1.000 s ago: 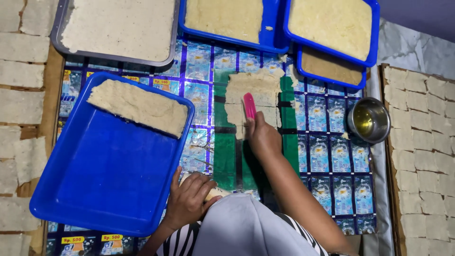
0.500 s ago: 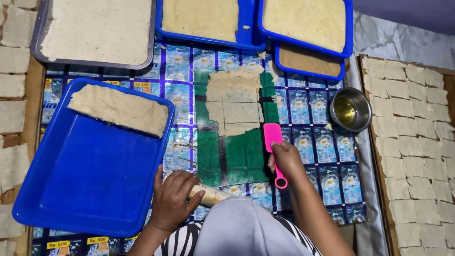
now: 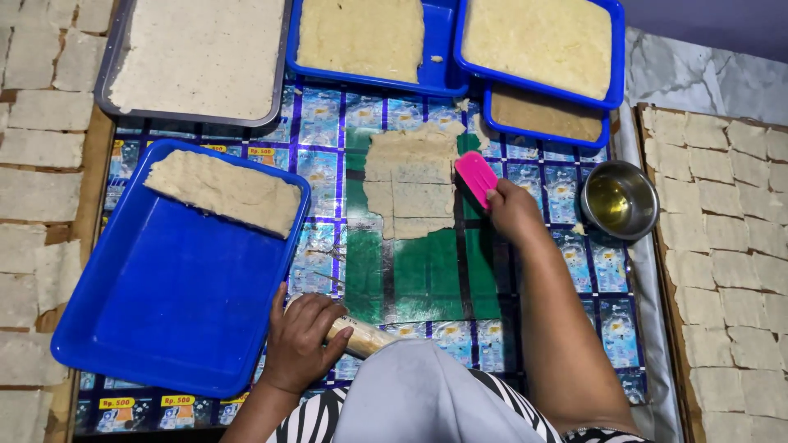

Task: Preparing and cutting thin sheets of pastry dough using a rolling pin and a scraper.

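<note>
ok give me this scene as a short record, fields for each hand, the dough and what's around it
left hand: grips a rolling pin
right hand: holds a pink scraper at the dough's right edge
dough sheet: flat on the mat, scored into squares
nearest tray: blue, one dough slab at its far end
metal bowl: holds yellowish liquid, right of the scraper

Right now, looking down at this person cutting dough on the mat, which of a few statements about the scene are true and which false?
1. The right hand holds a pink scraper at the dough sheet. True.
2. The left hand rests on a rolling pin. True.
3. The metal bowl is empty. False: it holds yellowish liquid.
4. The near blue tray is full of dough. False: dough covers only its far end.
5. The dough sheet is uncut. False: cut lines cross it.
</note>
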